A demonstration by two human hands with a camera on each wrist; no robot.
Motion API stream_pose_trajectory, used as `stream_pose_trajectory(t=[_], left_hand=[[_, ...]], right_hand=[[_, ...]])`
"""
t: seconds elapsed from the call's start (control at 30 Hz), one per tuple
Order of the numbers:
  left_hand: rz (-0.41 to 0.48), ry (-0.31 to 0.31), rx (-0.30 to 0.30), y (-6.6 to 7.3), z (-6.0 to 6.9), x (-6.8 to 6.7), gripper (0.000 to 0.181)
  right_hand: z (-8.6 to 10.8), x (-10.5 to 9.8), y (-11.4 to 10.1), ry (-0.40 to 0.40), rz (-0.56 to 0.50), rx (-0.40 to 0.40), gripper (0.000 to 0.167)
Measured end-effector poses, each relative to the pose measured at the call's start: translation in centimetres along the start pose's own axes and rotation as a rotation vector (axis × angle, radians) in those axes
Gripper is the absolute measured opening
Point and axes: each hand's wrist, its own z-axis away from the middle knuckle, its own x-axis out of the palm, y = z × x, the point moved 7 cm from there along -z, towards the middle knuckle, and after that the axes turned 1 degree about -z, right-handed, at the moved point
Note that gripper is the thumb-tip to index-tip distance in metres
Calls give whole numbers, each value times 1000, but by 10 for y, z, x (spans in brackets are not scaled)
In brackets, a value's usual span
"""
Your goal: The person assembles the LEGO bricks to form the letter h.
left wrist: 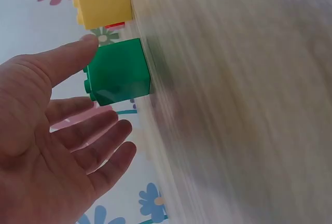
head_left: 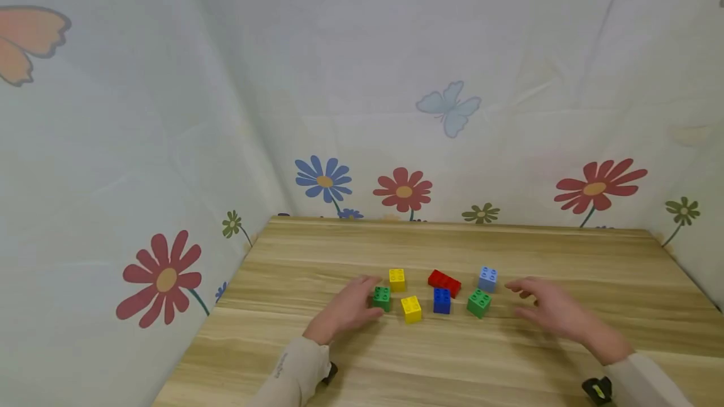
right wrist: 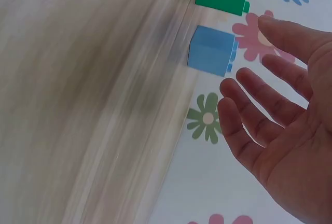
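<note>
Several studded toy bricks lie grouped on the wooden table. My left hand (head_left: 352,304) is at the group's left side, fingers spread and loosely bent around a green brick (head_left: 381,298); whether it touches that brick I cannot tell. Beside this are a yellow brick (head_left: 397,279) behind and another yellow brick (head_left: 411,309) in front. A long red brick (head_left: 444,283) lies mid-group, with a dark blue brick (head_left: 442,301) before it. My right hand (head_left: 551,309) hovers at the right, holding nothing, apart from the light blue brick (head_left: 488,279) and a second green brick (head_left: 479,303).
The wood-grain table (head_left: 452,363) ends at a pale cloth backdrop (head_left: 362,80) printed with flowers and butterflies. More cloth hangs at the left and right sides. Dark wrist-worn pieces (head_left: 597,389) show at both sleeves.
</note>
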Motion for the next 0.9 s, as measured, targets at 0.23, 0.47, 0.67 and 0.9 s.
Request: stream_pose_trajectory(t=[0.23, 0.47, 0.67, 0.9], left_hand=[[29, -27, 1, -1, -8, 7, 61], [107, -47, 19, -6, -13, 13, 53], [177, -71, 21, -8, -12, 13, 38], [201, -85, 9, -8, -7, 10, 27]], right_hand=[[-10, 10, -12, -54, -39, -43, 40], [-13, 23, -21, -124, -69, -82, 43], [-17, 32, -23, -180, -99, -80, 44], [-22, 35, -25, -177, -104, -76, 40]])
